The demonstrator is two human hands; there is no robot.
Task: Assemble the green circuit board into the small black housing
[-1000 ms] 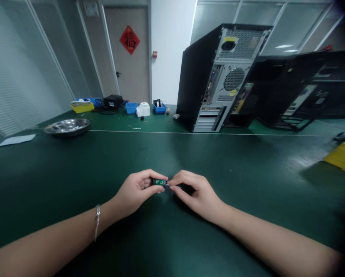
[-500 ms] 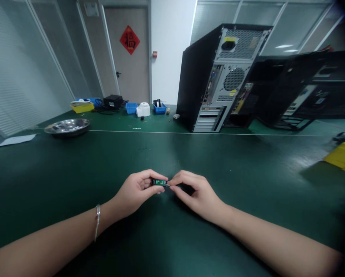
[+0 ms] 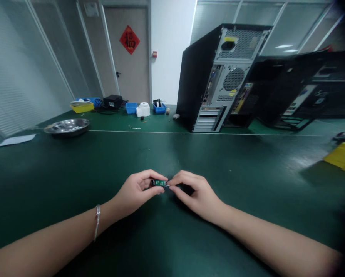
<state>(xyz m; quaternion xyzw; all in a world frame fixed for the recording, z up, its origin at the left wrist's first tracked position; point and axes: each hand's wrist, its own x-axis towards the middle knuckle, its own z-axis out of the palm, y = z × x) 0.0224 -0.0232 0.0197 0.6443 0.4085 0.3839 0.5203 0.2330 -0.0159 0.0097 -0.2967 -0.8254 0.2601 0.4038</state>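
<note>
Item: small green rectangular circuit board (image 3: 159,182), pinched between left hand (image 3: 136,191) at 9 o'clock and right hand (image 3: 196,193) at 3, just above dark green tabletop (image 3: 172,154). Risk: fingertip-only grip; a twist could drop or flex it.

Dark green table (image 3: 74,173) fills the foreground. Grey door (image 3: 130,73) with red sign (image 3: 129,39) at back. White wall (image 3: 171,50) beside it; blinds (image 3: 13,77) line the left.

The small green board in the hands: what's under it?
Under the green board only the dark green table mat shows. The left hand and right hand pinch its ends. Their fingers hide the board's underside and whether it touches the mat.
</note>
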